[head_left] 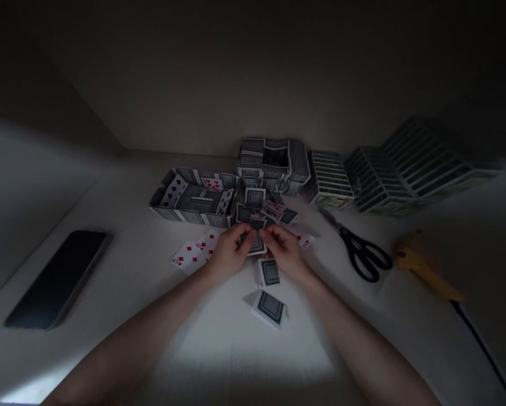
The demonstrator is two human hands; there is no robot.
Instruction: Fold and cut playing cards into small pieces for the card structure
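Observation:
Both my hands meet over the middle of a white table (109, 265). My left hand (229, 251) and my right hand (284, 251) pinch the same folded playing card (256, 242), its dark patterned back up. Two more folded cards lie just below them, one (270, 273) near my right wrist and one (269, 308) closer to me. Face-up red cards (193, 252) lie to the left of my left hand. Behind the hands stand box-like structures built of cards, a low tray (193, 198) and a taller block (273, 160).
A dark phone (60, 277) lies face up at the left. Black scissors (360, 248) rest to the right of my hands, with a yellow tool (426, 268) and its black cord beyond. Striped card stacks (400, 169) lean against the back wall at the right.

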